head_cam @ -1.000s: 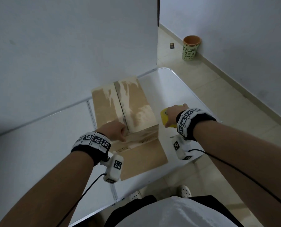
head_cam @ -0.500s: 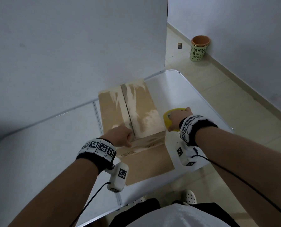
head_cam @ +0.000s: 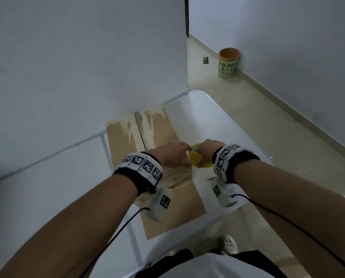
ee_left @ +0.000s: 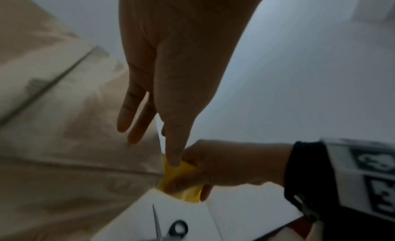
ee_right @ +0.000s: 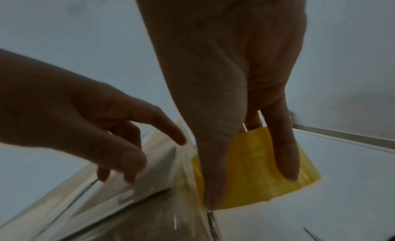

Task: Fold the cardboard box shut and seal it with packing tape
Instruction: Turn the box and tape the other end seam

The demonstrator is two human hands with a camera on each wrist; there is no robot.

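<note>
The brown cardboard box (head_cam: 155,129) lies on the white table (head_cam: 217,121) with its two top flaps folded down and meeting in a middle seam. At the box's near right corner my right hand (head_cam: 204,151) grips a yellow roll of packing tape (head_cam: 195,160), thumb on one side and fingers on the other (ee_right: 251,183). My left hand (head_cam: 185,149) reaches across the box top with straight fingers. Its forefinger tip touches the tape roll (ee_left: 181,182). The box (ee_right: 128,202) looks glossy near that corner; whether tape lies on it I cannot tell.
Scissors (ee_left: 173,227) lie on the table just right of the box's near face, under my right wrist. A white wall stands close behind the box. The table's right edge drops to a tiled floor, where a green bin (head_cam: 228,63) stands by the far wall.
My left hand has left the seam at the box's near edge and moved right to the tape roll. My right hand has brought the roll in against the box's corner.
</note>
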